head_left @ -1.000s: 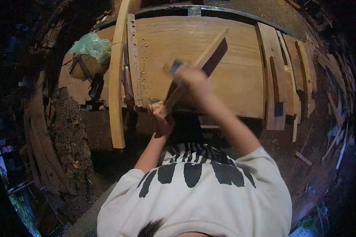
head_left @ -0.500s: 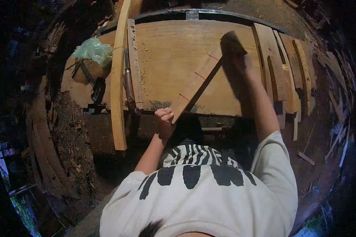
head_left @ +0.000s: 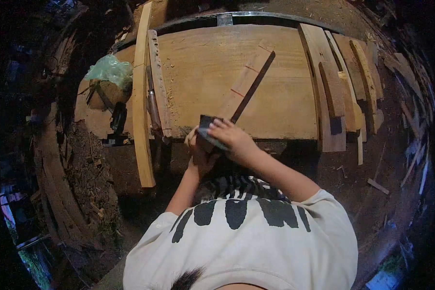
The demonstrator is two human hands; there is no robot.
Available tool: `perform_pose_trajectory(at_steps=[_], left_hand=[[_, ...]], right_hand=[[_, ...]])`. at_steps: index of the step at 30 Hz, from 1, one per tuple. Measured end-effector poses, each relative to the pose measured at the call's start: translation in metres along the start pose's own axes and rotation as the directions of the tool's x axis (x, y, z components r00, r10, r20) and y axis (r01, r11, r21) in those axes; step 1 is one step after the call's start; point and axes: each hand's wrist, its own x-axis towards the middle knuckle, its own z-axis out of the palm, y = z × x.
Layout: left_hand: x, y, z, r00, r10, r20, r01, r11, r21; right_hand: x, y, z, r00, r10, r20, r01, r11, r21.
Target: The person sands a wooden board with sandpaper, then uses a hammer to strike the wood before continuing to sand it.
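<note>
A narrow wooden strip [head_left: 245, 79] with several red cross lines lies aslant over the workbench board [head_left: 285, 96], its near end at the board's front edge. My left hand [head_left: 198, 153] is closed around that near end, partly covered by the other hand. Pressed on the strip just there is a dark grey sheet of sandpaper [head_left: 206, 122]. My right hand [head_left: 234, 141] holds the sandpaper from above, fingers laid over it. The strip's lower tip is hidden beneath the sheet and my hands.
A long pale batten [head_left: 140, 96] crosses the board's left side, beside a chisel-like tool with a wooden handle [head_left: 153, 108] and a rough strip [head_left: 159, 82]. A green plastic bag [head_left: 110, 70] lies farther left. Several wooden planks [head_left: 324, 72] rest on the right.
My right hand has swept from the strip's far end down to its near end, bringing the sandpaper along. My left hand still grips the near end.
</note>
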Motion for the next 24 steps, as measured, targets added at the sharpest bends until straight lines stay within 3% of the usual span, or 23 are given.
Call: perform_pose_trajectory(at_steps=[2,4,6,7,8,10,11,12,13,14,15,16,17,18,19,20,21,22,24], left_hand=[[-0.012,0.005,0.009,0.991,-0.051,-0.121,0.091,0.931,0.352],[-0.012,0.015,0.007,0.997,-0.045,-0.069,0.064,0.950,0.305],[-0.011,0.027,0.011,0.933,-0.303,-0.192,0.323,0.943,0.081],[-0.010,0.030,0.011,0.917,-0.346,-0.199,0.354,0.935,0.006],[-0.006,0.032,0.007,0.917,-0.343,-0.203,0.352,0.936,0.005],[0.002,0.035,0.000,0.894,-0.375,-0.245,0.404,0.912,0.079],[0.002,0.030,-0.002,0.896,-0.372,-0.243,0.400,0.913,0.076],[0.002,0.023,-0.004,0.908,-0.325,-0.265,0.350,0.935,0.053],[0.003,0.016,-0.003,0.916,-0.278,-0.288,0.299,0.954,0.032],[0.006,0.011,0.000,0.918,-0.273,-0.289,0.294,0.955,0.031],[0.010,0.005,0.004,0.891,-0.363,-0.272,0.308,0.924,-0.227],[0.012,0.001,0.006,0.866,-0.446,-0.228,0.304,0.829,-0.469],[0.012,-0.003,0.002,0.836,-0.535,-0.124,0.449,0.796,-0.405],[0.014,-0.004,0.002,0.841,-0.528,-0.119,0.444,0.799,-0.405],[0.017,-0.003,0.002,0.774,-0.633,0.026,0.339,0.379,-0.861],[0.019,-0.002,0.002,0.740,-0.637,0.217,0.115,-0.199,-0.973],[0.016,-0.006,-0.003,0.868,-0.496,0.000,0.318,0.557,-0.768],[0.009,-0.015,0.004,0.864,-0.503,0.000,0.323,0.555,-0.766],[-0.009,-0.040,0.022,0.746,-0.664,-0.055,0.327,0.437,-0.838]], right_hand=[[-0.002,0.007,0.003,1.000,-0.008,0.004,0.008,1.000,-0.011],[0.003,0.019,-0.004,1.000,-0.017,0.006,0.017,1.000,-0.023],[0.014,0.049,-0.024,0.995,0.068,-0.076,-0.075,0.993,-0.096],[0.025,0.068,-0.032,0.936,0.339,-0.099,-0.287,0.893,0.346],[0.036,0.090,-0.040,0.820,0.573,0.002,-0.403,0.573,0.714],[0.041,0.134,-0.064,0.831,0.507,-0.230,-0.366,0.809,0.460],[0.043,0.125,-0.074,0.829,0.508,-0.234,-0.367,0.810,0.458],[0.053,0.107,-0.092,0.882,0.243,-0.403,-0.239,0.969,0.060],[0.060,0.095,-0.101,0.894,-0.074,-0.441,-0.103,0.926,-0.363],[0.063,0.090,-0.090,0.940,-0.066,-0.334,-0.057,0.937,-0.344],[0.064,0.083,-0.070,0.973,-0.059,-0.223,-0.016,0.948,-0.319],[0.059,0.063,-0.040,0.971,0.176,-0.164,-0.110,0.931,0.348],[0.051,0.028,-0.029,0.996,-0.033,-0.078,0.012,0.965,-0.262],[0.043,0.006,-0.007,0.994,-0.062,-0.086,0.029,0.939,-0.342],[0.033,-0.001,0.016,1.000,-0.001,-0.004,0.000,0.985,-0.170],[0.030,-0.018,0.021,0.998,-0.006,-0.066,0.004,0.999,-0.036],[0.028,-0.023,0.021,0.998,0.003,-0.062,-0.004,1.000,-0.015],[0.027,-0.026,0.022,0.998,0.012,-0.055,-0.012,1.000,0.009],[0.026,-0.011,0.004,1.000,-0.028,-0.006,0.028,0.997,-0.069]])
